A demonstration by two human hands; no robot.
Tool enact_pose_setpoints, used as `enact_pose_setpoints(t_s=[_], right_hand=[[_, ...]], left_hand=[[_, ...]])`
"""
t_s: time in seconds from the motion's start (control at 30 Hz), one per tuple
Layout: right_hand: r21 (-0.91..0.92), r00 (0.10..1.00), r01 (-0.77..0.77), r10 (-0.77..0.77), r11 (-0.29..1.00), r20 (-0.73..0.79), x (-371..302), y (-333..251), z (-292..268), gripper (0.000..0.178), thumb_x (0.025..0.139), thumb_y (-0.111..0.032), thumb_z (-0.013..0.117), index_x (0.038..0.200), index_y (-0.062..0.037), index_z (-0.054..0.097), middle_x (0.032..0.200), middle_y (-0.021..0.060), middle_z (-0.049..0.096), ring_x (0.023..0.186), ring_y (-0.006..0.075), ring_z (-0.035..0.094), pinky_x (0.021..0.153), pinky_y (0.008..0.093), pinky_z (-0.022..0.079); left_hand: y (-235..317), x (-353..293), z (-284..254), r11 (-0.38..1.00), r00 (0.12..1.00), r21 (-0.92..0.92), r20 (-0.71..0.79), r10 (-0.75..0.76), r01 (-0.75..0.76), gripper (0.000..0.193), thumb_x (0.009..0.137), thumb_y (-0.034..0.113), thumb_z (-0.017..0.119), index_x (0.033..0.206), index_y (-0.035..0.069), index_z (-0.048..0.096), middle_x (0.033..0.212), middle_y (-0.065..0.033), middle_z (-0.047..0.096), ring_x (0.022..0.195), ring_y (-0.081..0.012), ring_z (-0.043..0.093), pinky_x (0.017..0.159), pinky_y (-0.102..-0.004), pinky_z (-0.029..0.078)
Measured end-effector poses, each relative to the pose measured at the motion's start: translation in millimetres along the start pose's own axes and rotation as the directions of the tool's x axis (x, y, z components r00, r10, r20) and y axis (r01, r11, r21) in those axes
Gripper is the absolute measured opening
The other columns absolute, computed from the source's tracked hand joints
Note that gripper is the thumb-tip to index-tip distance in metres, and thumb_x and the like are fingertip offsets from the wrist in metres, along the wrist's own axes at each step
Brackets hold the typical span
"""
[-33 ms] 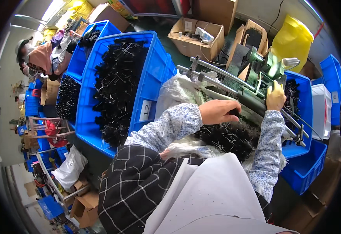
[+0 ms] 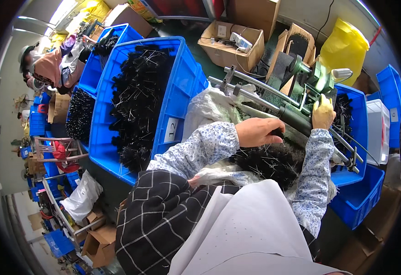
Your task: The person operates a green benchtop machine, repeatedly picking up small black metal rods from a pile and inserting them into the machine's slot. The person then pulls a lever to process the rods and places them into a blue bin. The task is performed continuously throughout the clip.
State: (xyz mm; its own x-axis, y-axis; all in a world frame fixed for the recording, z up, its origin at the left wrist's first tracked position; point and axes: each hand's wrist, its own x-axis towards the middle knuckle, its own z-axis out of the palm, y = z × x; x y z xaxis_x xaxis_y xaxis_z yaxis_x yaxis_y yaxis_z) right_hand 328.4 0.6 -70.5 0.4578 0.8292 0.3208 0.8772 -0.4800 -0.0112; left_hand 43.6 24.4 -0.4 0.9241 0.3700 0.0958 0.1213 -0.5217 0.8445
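Note:
My left hand point(image 2: 258, 132) curls its fingers over a black-bristled wire brush point(image 2: 277, 133), of which only a dark tuft shows under the fingertips. Below it lies a heap of similar brushes point(image 2: 269, 164) with thin wire stems, on pale sacking across my lap. My right hand point(image 2: 323, 113), yellowish over the fingers, is bent closed against the green bench machine point(image 2: 296, 118) beside its metal rods. What sits between those fingers is hidden.
A large blue crate point(image 2: 176, 85) full of black brushes stands at left. Another blue crate point(image 2: 357, 105) sits behind the machine at right, near a yellow bag point(image 2: 343, 48). At the back is a cardboard box point(image 2: 230, 52). A person point(image 2: 49, 68) is at far left.
My right hand has shifted very slightly left along the machine. My left hand has edged slightly right, still curled over the brush.

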Motion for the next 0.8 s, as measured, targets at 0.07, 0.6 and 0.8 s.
enact_pose_setpoints(t_s=[0.07,0.6,0.8], right_hand=[[-0.007,1.000,-0.015,0.015,1.000,-0.007,-2,-4,-9,0.035,0.081,-0.026,0.056,0.113,-0.0123,0.058,0.102,0.0070,0.062,0.100,0.0249,0.056,0.078,0.0414,0.043],[-0.006,0.930,-0.053,0.051,0.999,0.363,30,99,-25,0.031,0.082,-0.016,0.045,0.107,-0.0166,0.063,0.108,0.0106,0.061,0.100,0.0308,0.056,0.088,0.0396,0.043],[-0.207,0.985,-0.154,0.134,0.966,-0.104,11,163,-69,0.030,0.087,-0.031,0.054,0.111,-0.0130,0.058,0.102,0.0130,0.062,0.093,0.0336,0.059,0.077,0.0420,0.048]], left_hand=[[-2,0,3,0.999,0.998,0.012,-0.051,0.030,-0.030,0.030,0.089,0.029,0.053,0.110,0.007,0.047,0.093,-0.0141,0.057,0.075,-0.0290,0.059,0.069,-0.0380,0.047],[-2,-2,-6,0.972,0.993,-0.236,-0.117,-0.030,0.001,0.028,0.084,0.009,0.055,0.107,0.007,0.039,0.077,-0.0149,0.057,0.069,-0.0285,0.058,0.066,-0.0357,0.045],[-4,6,-3,0.972,0.999,-0.233,-0.035,-0.037,0.027,0.029,0.081,0.001,0.059,0.108,0.003,0.048,0.087,-0.0013,0.054,0.071,-0.0089,0.049,0.066,-0.0238,0.044]])
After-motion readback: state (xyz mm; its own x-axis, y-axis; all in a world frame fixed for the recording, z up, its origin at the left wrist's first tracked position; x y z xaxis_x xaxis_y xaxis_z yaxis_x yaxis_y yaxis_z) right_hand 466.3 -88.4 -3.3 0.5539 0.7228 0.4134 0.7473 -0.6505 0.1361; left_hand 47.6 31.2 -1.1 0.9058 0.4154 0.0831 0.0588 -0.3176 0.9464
